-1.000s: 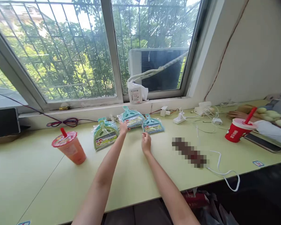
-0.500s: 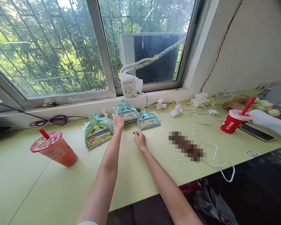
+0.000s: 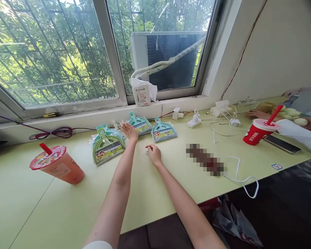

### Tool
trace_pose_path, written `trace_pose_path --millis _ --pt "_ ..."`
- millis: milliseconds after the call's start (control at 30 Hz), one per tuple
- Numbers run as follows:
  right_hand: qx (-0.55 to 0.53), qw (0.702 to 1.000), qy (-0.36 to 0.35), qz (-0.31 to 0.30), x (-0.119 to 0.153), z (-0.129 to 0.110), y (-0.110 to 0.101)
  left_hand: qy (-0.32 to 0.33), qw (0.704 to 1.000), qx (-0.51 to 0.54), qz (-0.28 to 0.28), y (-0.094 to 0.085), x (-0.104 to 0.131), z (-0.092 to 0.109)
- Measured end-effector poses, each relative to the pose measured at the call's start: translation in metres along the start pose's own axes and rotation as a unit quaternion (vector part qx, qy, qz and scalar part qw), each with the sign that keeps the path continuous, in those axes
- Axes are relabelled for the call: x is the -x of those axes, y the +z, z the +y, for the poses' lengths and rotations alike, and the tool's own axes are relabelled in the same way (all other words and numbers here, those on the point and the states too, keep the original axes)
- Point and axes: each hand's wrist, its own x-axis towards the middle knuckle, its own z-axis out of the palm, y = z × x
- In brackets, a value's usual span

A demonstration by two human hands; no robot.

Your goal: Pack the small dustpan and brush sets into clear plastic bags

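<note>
My left hand (image 3: 130, 132) is open, its fingers spread, at the left edge of a plastic-wrapped teal dustpan-and-brush set (image 3: 143, 128). It holds nothing. My right hand (image 3: 154, 154) rests on the table nearer to me, fingers loosely bent with the index finger reaching left, and nothing shows in it. Just above it lies another wrapped teal dustpan-and-brush set (image 3: 164, 133). To the left of my left hand, a green dustpan-and-brush set (image 3: 107, 149) leans in front of a teal one (image 3: 111, 130), both in clear plastic.
A drink cup with a red straw (image 3: 63, 167) tilts at left; a red cup (image 3: 256, 133) stands at right by a phone (image 3: 282, 144). A blurred-out item (image 3: 206, 160), a white cord (image 3: 245, 181) and chargers (image 3: 194, 121) lie rightward. Another person's hand (image 3: 257, 114) shows far right.
My left hand has opened and let go of the middle teal dustpan-and-brush set, its fingers now spread to the left. The right hand stays in place. The view has shifted slightly.
</note>
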Motion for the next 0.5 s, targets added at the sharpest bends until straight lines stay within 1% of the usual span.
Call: trace_pose_path --millis 67,100,167,200,233,267,300,333,400,433,500 --pt "-0.01 1.0 0.001 -0.001 0.0 0.0 0.0 0.096 0.994 -0.028 0.043 0.0 0.006 0.021" --pt "-0.015 1.0 0.002 0.006 0.001 0.0 0.0 0.136 0.989 -0.026 0.051 0.0 0.01 0.031" --pt "-0.014 0.999 0.003 0.04 0.001 0.0 0.0 0.209 0.977 0.023 0.044 -0.004 0.023 0.051" --pt "-0.005 0.998 0.001 0.066 0.002 0.0 0.0 0.246 0.966 0.062 0.048 -0.01 0.033 0.06" --pt "0.01 0.995 -0.003 0.095 0.002 0.0 0.0 0.28 0.952 0.112 0.058 -0.02 0.046 0.07" --pt "0.029 0.992 -0.007 0.119 0.001 0.0 -0.001 0.311 0.933 0.167 0.063 -0.034 0.063 0.079" --pt "0.052 0.989 -0.009 0.137 0.0 0.001 -0.001 0.335 0.914 0.222 0.056 -0.052 0.083 0.088" --pt "0.075 0.986 -0.009 0.148 -0.003 0.001 -0.001 0.351 0.896 0.272 0.032 -0.074 0.106 0.096" --pt "0.121 0.982 -0.001 0.144 -0.011 0.002 -0.001 0.359 0.865 0.344 -0.07 -0.129 0.159 0.109" --pt "0.144 0.981 0.001 0.131 -0.017 0.002 -0.002 0.356 0.855 0.354 -0.129 -0.16 0.185 0.111" --pt "0.196 0.976 -0.007 0.094 -0.03 0.003 -0.002 0.34 0.854 0.331 -0.215 -0.222 0.234 0.107"
